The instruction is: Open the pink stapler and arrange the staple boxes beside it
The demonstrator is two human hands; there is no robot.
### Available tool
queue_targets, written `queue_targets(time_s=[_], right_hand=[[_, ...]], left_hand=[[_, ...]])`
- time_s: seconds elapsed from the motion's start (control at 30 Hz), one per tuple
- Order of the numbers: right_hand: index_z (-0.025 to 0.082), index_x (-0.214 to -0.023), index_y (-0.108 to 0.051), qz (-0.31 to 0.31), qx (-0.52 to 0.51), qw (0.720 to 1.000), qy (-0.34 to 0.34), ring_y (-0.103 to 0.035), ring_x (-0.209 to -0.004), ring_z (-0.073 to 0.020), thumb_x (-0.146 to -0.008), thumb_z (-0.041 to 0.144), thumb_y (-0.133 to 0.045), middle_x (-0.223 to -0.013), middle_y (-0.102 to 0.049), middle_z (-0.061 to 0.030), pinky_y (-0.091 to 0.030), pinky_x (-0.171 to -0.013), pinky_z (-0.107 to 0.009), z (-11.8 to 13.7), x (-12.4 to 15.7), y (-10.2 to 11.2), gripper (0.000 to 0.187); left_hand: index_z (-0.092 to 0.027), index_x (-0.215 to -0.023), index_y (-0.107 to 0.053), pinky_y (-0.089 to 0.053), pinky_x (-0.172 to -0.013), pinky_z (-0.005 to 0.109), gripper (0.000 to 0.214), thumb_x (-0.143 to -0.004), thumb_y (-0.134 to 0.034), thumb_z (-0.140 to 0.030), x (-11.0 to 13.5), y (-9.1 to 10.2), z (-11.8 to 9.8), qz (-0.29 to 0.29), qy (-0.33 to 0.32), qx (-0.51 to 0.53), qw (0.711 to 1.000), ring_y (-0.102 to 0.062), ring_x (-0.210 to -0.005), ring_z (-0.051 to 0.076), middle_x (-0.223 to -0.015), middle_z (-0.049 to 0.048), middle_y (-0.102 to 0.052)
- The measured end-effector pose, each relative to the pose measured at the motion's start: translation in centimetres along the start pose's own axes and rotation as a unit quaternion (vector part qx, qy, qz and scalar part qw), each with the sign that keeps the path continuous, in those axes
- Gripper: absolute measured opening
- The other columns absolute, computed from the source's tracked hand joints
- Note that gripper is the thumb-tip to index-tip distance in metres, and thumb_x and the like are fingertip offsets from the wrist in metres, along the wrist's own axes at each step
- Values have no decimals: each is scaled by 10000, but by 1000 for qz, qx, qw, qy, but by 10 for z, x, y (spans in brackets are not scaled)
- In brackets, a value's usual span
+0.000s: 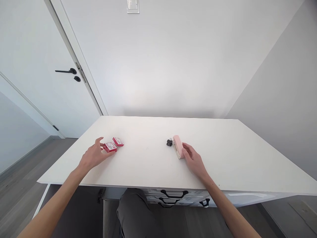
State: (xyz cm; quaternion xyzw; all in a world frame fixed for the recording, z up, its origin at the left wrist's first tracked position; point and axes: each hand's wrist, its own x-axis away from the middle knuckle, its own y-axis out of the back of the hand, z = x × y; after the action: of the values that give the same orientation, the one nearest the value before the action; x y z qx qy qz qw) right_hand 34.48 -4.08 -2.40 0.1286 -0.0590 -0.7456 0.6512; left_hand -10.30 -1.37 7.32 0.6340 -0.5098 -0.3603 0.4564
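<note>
Toward the left end of the white tabletop, my left hand point(92, 154) has its thumb and fingers around a small red-and-white box point(110, 146), which seems to rest on another like it. The index finger sticks up above the box. Just beyond lies a separate red-and-white box point(118, 141). Right of centre, my right hand point(194, 162) grips a pale pink stapler point(178, 146) by its right side, with fingers and thumb near its rear end. Close to the stapler's left side is a small black object point(169, 142) with a shiny metal part.
The white tabletop point(143, 168) reaches back to a plain wall point(168, 66). Drawers with black handles point(174, 194) sit under its front edge, by my leg point(135, 211). A white door point(37, 49) with a black handle stands at the left.
</note>
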Motion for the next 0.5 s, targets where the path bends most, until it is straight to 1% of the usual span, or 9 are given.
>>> queue_targets(time_s=[0.13,0.27,0.4,0.5], right_hand=[[270,-1401,-610,-6,-8,1000,5,-590,-1360,-293,-980,528,-542,-1475,-624,-88,-438,-1185,-518,-1,0,0,499],[274,-1385,-619,-8,-7,1000,3,-595,-1354,-283,-982,529,-537,-1468,-631,-78,-454,-1173,-500,0,1,1,483],[279,-1367,-624,-10,-2,1000,-6,-602,-1344,-277,-985,525,-527,-1466,-632,-72,-464,-1161,-485,2,2,1,465],[270,-1363,-624,-10,-6,1000,-8,-603,-1342,-277,-983,517,-528,-1462,-635,-77,-461,-1162,-483,2,2,1,463]], left_hand=[[-170,-1557,-235,-533,-884,531,1078,-742,-683,-717,4,3,4,-8,-1,-34,999,-639,-1205,440,-1307,174,-690],[-172,-1543,-263,-543,-842,549,1045,-740,-678,-697,5,10,8,-26,-12,-63,998,-652,-1162,477,-1283,184,-696],[-168,-1535,-262,-552,-818,546,1056,-723,-681,-698,6,18,8,-19,-12,-77,997,-661,-1136,477,-1285,192,-692],[-176,-1528,-269,-551,-836,533,1044,-718,-681,-689,6,20,8,-12,1,-72,997,-664,-1136,465,-1287,189,-697]])
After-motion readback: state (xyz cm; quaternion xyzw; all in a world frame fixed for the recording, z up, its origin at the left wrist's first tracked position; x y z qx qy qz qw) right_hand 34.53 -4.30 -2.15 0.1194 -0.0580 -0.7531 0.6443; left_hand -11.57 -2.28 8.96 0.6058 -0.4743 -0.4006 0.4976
